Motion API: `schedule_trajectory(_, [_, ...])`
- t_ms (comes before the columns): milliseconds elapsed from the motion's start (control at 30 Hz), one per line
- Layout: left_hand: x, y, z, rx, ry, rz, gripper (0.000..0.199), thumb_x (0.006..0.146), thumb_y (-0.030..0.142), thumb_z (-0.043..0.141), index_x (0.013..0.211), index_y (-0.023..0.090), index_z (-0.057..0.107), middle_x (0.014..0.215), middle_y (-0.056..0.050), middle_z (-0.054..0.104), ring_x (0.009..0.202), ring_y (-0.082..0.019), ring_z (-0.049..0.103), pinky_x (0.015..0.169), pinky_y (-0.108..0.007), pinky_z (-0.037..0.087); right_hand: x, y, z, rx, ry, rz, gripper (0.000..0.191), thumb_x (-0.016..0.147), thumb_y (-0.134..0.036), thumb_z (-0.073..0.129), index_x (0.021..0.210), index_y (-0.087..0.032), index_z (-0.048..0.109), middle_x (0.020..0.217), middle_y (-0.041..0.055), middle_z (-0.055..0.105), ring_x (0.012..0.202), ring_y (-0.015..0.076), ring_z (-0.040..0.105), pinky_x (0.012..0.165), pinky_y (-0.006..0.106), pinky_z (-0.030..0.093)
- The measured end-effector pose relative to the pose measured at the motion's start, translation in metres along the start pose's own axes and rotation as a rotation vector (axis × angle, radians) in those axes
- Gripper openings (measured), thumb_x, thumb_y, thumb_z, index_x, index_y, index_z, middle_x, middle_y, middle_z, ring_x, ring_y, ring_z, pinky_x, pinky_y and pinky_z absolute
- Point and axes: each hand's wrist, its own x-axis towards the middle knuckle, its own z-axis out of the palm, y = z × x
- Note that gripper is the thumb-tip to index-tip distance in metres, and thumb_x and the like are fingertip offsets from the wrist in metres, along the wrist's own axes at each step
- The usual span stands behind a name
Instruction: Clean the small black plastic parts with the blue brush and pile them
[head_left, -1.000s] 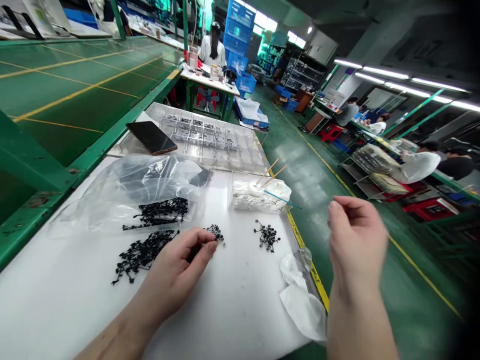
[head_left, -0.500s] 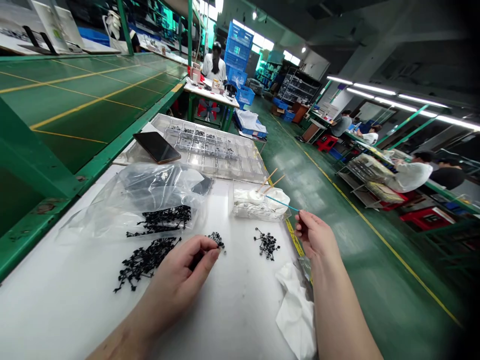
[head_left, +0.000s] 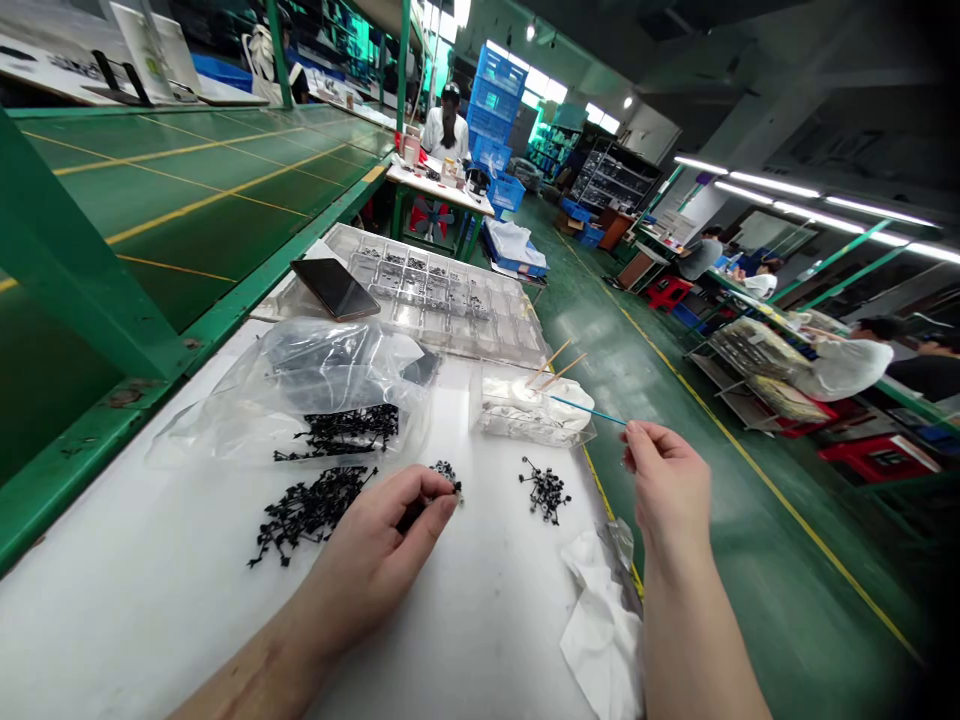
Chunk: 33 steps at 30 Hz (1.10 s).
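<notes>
My left hand (head_left: 394, 530) is closed in a pinch above the white tabletop, with a small black part (head_left: 457, 487) at its fingertips. Just behind it lies a small pile of dark and pale round pieces (head_left: 444, 468), partly covered by my fingers. My right hand (head_left: 670, 480), past the table's right edge, grips the end of a thin blue stick (head_left: 589, 408) between thumb and fingers. The stick's far end reaches over white material in a clear box (head_left: 491, 428). Two wooden sticks (head_left: 561, 373) stand out of that box. Between my hands sits a cluster of black branched parts (head_left: 545, 490).
Black branched parts (head_left: 311, 510) are heaped at left, with more inside a clear plastic bag (head_left: 240, 400). A phone (head_left: 335, 287) rests on a compartmented clear tray (head_left: 487, 335) holding small parts. White cloth (head_left: 600, 635) lies along the right edge. Several people sit at farther tables.
My right hand has moved slightly to the right with the blue stick, relative to the clear box. The left hand keeps its pinch. The whole view has shifted a little.
</notes>
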Motion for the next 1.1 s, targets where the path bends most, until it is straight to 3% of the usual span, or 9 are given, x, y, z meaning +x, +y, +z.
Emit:
schedule_trajectory(533, [0.0, 0.009, 0.001, -0.016, 0.045, 0.003, 0.02, 0.106, 0.035, 0.059, 0.092, 0.024, 0.068, 0.079, -0.001, 0.07, 0.072, -0.02, 0.064, 0.068, -0.03, 0.048, 0.001, 0.0, -0.011, -0.118, 0.035, -0.087, 0.039, 0.08, -0.054, 0.083, 0.094, -0.017, 0.08, 0.083, 0.0076, 0.077, 0.066, 0.0171, 0.062, 0.061, 0.03, 0.048])
schedule_trajectory(733, [0.0, 0.009, 0.001, -0.023, 0.008, -0.002, 0.022, 0.108, 0.036, 0.056, 0.093, 0.024, 0.067, 0.08, 0.0, 0.067, 0.072, -0.019, 0.062, 0.067, -0.03, 0.045, -0.004, -0.005, -0.008, -0.153, 0.051, -0.088, 0.034, 0.082, -0.05, 0.083, 0.093, -0.018, 0.08, 0.082, 0.0065, 0.076, 0.068, 0.0168, 0.061, 0.065, 0.03, 0.047])
schedule_trajectory(867, [-0.001, 0.008, 0.0, -0.025, 0.022, -0.008, 0.021, 0.108, 0.034, 0.057, 0.093, 0.024, 0.067, 0.081, 0.0, 0.067, 0.073, -0.018, 0.062, 0.069, -0.029, 0.046, -0.015, -0.02, -0.014, 0.031, 0.061, -0.072, 0.031, 0.08, -0.047, 0.087, 0.087, -0.019, 0.077, 0.076, 0.0031, 0.07, 0.065, 0.0142, 0.057, 0.062, 0.028, 0.045])
schedule_trajectory(1000, [-0.005, 0.01, -0.002, -0.01, 0.036, 0.045, 0.017, 0.108, 0.03, 0.056, 0.096, 0.024, 0.067, 0.085, 0.001, 0.067, 0.077, -0.017, 0.063, 0.072, -0.028, 0.048, -0.037, -0.045, -0.024, 0.272, -0.037, -0.024, 0.027, 0.08, -0.042, 0.089, 0.079, -0.02, 0.072, 0.07, 0.0005, 0.063, 0.064, 0.0137, 0.055, 0.061, 0.027, 0.045])
schedule_trajectory(1100, [-0.009, 0.013, -0.005, -0.024, 0.081, 0.101, 0.014, 0.107, 0.023, 0.057, 0.096, 0.024, 0.065, 0.086, 0.001, 0.067, 0.078, -0.015, 0.064, 0.073, -0.026, 0.049, -0.06, -0.06, -0.031, 0.327, -0.115, 0.03, 0.024, 0.086, -0.039, 0.085, 0.078, -0.02, 0.071, 0.072, 0.0009, 0.06, 0.068, 0.0154, 0.056, 0.064, 0.03, 0.048])
